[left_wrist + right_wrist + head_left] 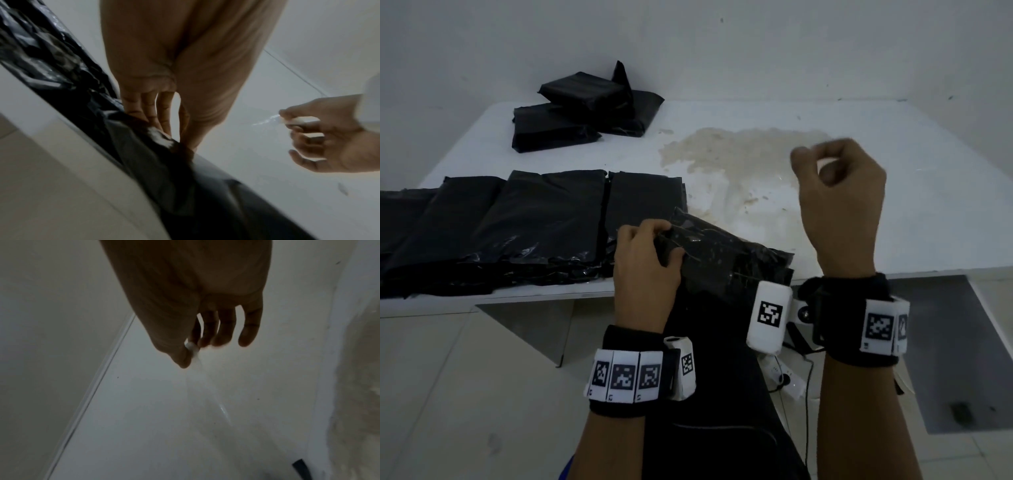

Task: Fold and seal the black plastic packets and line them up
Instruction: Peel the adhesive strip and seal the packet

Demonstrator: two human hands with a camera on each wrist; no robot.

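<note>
A black plastic packet (pixel 722 253) lies tilted over the table's front edge, and my left hand (pixel 654 236) grips its upper left part with curled fingers. In the left wrist view those fingers (pixel 148 113) press into the packet's fold (pixel 144 159). My right hand (pixel 815 161) is raised above the table to the right, apart from the packet. Its thumb and forefinger pinch a thin white strip (pixel 825 165). The strip (pixel 192 348) trails a translucent tail below the thumb; it also shows in the left wrist view as the strip (pixel 296 121) in my right hand (pixel 304 129).
A row of flat black packets (pixel 534 219) lies side by side along the left front of the white table (pixel 911 205). A loose pile of black packets (pixel 575 113) sits at the back left. A brownish stain (pixel 739 154) marks the table's middle.
</note>
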